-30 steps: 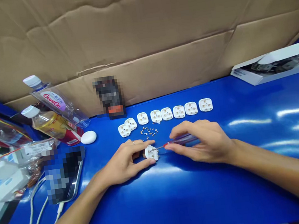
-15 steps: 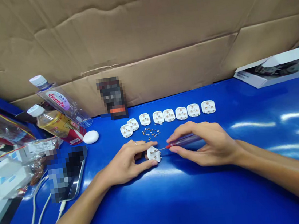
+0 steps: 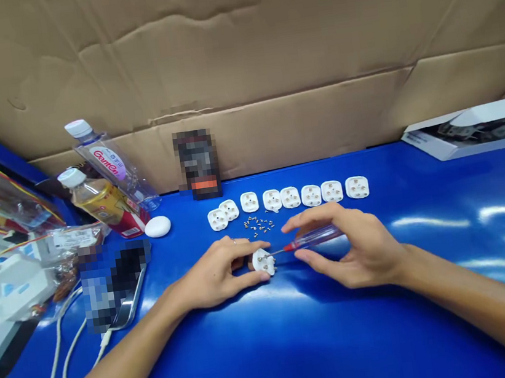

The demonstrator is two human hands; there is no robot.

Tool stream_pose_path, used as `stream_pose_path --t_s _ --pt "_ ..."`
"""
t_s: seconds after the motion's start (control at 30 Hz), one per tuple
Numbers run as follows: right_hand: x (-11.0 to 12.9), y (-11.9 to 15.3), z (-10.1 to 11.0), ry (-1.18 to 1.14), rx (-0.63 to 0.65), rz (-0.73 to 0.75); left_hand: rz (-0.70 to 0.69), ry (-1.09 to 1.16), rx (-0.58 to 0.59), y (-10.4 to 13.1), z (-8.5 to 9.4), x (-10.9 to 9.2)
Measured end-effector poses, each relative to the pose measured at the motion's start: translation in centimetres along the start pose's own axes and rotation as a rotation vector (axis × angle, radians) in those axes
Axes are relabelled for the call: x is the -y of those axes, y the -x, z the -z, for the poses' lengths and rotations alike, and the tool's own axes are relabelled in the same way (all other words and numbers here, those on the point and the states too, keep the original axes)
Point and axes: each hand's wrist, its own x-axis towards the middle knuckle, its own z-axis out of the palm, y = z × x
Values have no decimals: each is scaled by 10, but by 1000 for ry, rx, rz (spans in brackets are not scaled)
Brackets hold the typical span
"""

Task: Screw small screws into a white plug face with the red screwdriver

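Plug body [image 3: 264,262], small and white, rests on the blue table [image 3: 301,344] near the middle of the view, pinched at its sides between thumb and fingers of the left hand [image 3: 217,275], which is closed on it. It looks light, rigid and smooth enough to skid on the glossy surface, so the flat sides seem the safest hold, clear of the brass pins. From three o'clock the screwdriver [image 3: 308,240] comes in, its thin shaft meeting the plug's face; the right hand [image 3: 357,243] is wrapped around its clear, red-tipped handle. At twelve o'clock lies a scatter of tiny screws [image 3: 258,224], easily lost, and beyond them a row of white plugs [image 3: 291,197]. Toward ten o'clock stand two bottles [image 3: 104,190] beside a white oval case [image 3: 157,226]. At nine o'clock lies a phone [image 3: 116,284] with a white cable [image 3: 70,361].
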Motion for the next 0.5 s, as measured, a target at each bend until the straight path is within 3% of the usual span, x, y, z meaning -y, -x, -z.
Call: stream_pose_path --t_s 0.5 --pt "-1 -1 -1 6 -21 72 1 12 -3 2 -2 2"
